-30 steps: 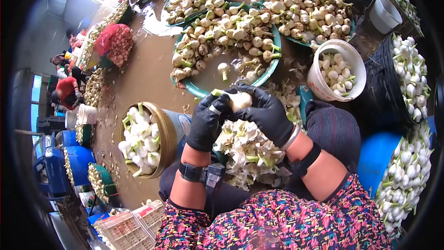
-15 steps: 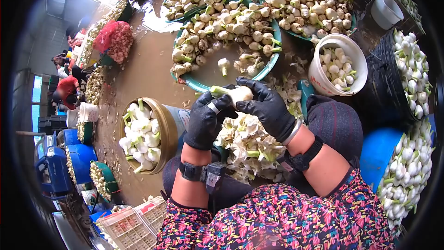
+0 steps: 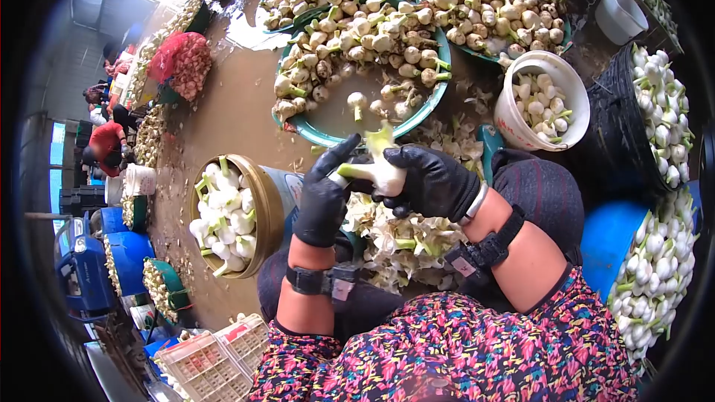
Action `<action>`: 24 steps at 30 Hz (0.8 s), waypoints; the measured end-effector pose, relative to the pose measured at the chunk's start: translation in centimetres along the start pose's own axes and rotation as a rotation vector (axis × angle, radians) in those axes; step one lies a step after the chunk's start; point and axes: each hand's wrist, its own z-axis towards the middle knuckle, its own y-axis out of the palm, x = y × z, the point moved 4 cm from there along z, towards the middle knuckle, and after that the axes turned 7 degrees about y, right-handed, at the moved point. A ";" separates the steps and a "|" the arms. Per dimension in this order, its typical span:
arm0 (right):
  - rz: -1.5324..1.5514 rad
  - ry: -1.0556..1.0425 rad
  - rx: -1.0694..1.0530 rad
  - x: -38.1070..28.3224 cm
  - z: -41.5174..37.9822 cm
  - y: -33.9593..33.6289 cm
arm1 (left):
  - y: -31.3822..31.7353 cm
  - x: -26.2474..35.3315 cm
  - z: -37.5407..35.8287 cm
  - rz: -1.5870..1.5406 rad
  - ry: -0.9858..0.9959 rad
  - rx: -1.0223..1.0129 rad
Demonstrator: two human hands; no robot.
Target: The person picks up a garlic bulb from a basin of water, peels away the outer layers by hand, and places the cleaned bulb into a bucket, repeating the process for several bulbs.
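Note:
A white garlic bulb (image 3: 387, 179) with a pale green stem lies between my two black-gloved hands. My left hand (image 3: 322, 197) has its fingers closed around the stem end. The fingers of my right hand (image 3: 436, 182) are closed on the bulb from the other side. A strip of skin (image 3: 380, 141) stands up from the bulb beside my right fingertips. Below my hands is a heap of peeled-off skins (image 3: 406, 242). Close by on the left, a gold-rimmed bucket (image 3: 266, 208) holds clean white bulbs (image 3: 223, 216).
A green-rimmed basin (image 3: 328, 136) of unpeeled bulbs in murky water stands ahead, with more heaped basins behind. At the right are a white bucket (image 3: 509, 115), a black container (image 3: 607, 112) and a blue tub (image 3: 607, 242). A plastic crate (image 3: 208, 361) lies lower left.
A strip of skin has come up off the bulb, which now looks whiter. My right hand has turned, and my left fingers have moved on the stem.

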 end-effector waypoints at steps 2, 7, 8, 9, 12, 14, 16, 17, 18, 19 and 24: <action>-0.030 -0.159 -0.025 -0.4 0.3 -0.4 | 0.0 0.8 -0.2 0.008 -0.082 -0.089; -0.219 -0.156 0.071 -0.6 0.1 -0.5 | 0.6 1.1 -0.5 0.385 0.204 -0.101; -0.220 -0.153 0.074 -0.3 0.5 -0.3 | 0.1 0.5 -0.4 0.236 0.050 -0.045; -0.351 -0.421 0.235 -0.8 0.8 -0.3 | 0.1 0.8 -0.4 0.193 0.017 -0.027; -1.381 -1.077 0.538 -2.1 -1.6 1.6 | 0.7 2.7 -0.1 1.117 0.646 -0.253; -1.852 -1.276 0.495 -1.1 -2.7 3.5 | -1.2 2.0 0.4 1.205 0.828 -0.275; -2.084 -0.467 0.376 1.1 -1.4 1.8 | -3.9 1.4 0.7 0.795 0.332 0.052; -2.118 -0.128 0.309 2.3 -0.3 -0.2 | -4.1 1.2 0.9 0.155 0.237 0.078; -2.117 0.212 0.247 3.2 0.3 -1.5 | -4.2 1.3 0.9 0.165 0.242 0.077; -2.116 0.206 0.248 3.3 0.2 -1.8 | -4.3 1.0 0.9 0.136 0.198 0.084; -1.571 -0.414 0.662 -0.6 -0.7 -1.3 | -2.6 -0.9 1.0 0.502 0.424 0.036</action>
